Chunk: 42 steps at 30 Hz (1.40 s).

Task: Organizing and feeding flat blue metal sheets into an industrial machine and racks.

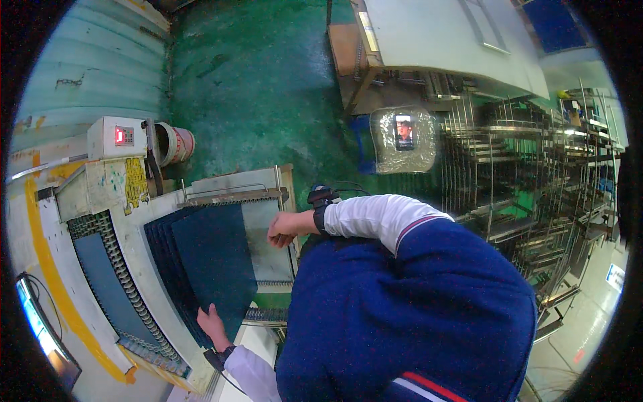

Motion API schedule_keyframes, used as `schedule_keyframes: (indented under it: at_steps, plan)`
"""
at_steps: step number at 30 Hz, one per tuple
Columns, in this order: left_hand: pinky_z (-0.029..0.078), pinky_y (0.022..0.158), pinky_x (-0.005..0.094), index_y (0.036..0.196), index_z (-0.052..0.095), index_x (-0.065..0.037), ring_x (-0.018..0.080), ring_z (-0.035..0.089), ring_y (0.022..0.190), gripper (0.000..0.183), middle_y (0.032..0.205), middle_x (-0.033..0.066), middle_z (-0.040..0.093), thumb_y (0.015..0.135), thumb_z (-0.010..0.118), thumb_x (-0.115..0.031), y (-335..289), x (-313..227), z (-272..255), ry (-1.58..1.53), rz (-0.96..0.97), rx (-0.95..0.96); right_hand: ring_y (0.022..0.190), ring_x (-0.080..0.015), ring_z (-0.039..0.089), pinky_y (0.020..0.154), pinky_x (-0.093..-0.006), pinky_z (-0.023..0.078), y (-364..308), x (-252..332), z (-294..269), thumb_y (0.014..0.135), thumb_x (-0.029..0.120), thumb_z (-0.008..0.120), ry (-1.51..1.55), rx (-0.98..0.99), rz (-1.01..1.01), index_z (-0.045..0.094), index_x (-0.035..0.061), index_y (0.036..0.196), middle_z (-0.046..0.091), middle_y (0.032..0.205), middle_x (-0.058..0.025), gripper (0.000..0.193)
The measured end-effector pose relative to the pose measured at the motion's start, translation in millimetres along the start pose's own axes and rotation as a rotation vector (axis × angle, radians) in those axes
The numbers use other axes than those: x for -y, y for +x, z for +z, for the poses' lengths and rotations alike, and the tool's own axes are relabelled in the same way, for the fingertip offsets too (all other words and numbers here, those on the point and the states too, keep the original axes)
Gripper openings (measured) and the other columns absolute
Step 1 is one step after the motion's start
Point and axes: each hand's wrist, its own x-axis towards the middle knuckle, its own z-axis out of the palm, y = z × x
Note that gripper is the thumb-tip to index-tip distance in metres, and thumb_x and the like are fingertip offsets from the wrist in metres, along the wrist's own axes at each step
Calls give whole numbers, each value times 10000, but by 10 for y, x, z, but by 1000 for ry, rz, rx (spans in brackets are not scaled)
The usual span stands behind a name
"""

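Reaching to rack (236, 199) of dark blue panels (216, 258) with both hands

Bending right arm (368, 212) across from the torso, with black band (321, 218) at wrist. Holding right hand (288, 228) over the rack's pale board (269, 264), just beside the panels' right edge in view. Curling its fingers inward, close together; cannot tell whether pinching anything.

Extending left arm (252, 376) up from the lower edge. Placing left hand (213, 327) at the panels' lower edge, with thumb raised and apart from forefinger, remaining fingers mostly hidden; cannot tell whether gripping or only touching.

Find panels in the rack, overlapped like a fanned stack, with broad top face between both hands: left of right fingers, up from left fingertips. See farther left a blue-grey panel (107, 280) between linked metal strips (132, 288). Also note white control box (104, 141), bucket (181, 144) beside it, and phone (404, 132) on bubble-wrapped bundle (382, 144).
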Motion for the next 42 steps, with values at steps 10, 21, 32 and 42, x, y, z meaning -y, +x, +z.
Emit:
schedule_keyframes:
  at_steps: [10,21,32,42]
  plan:
    - [488,831,408,1077,621,83,398,652,910,321,991,247,679,826,661,-114,-20,-138,-41,8,-11,0,681,-238,676,578,-358,541,-4,-76,-26,889,224,601,68,-10,-51,657,32,940,678,841,-105,206]
    - [455,911,436,1165,556,152,446,595,1033,513,1087,318,624,837,670,-226,-5,98,68,117,-65,-11,723,-230,687,605,-352,554,-63,-48,-12,889,174,589,23,-58,-4,670,30,972,692,881,-115,185]
    - [478,828,436,1089,603,99,424,630,931,393,990,270,662,837,669,-196,-29,5,43,78,-26,-30,749,-225,691,619,-348,558,-91,-31,-13,912,182,562,10,-62,7,665,41,1020,697,899,-116,205]
    - [485,833,427,1102,599,106,423,637,934,395,1000,278,662,833,671,-173,-42,28,46,107,-43,-47,731,-228,680,618,-351,556,-56,-34,-16,914,172,550,20,-41,21,651,27,1033,689,913,-119,212]
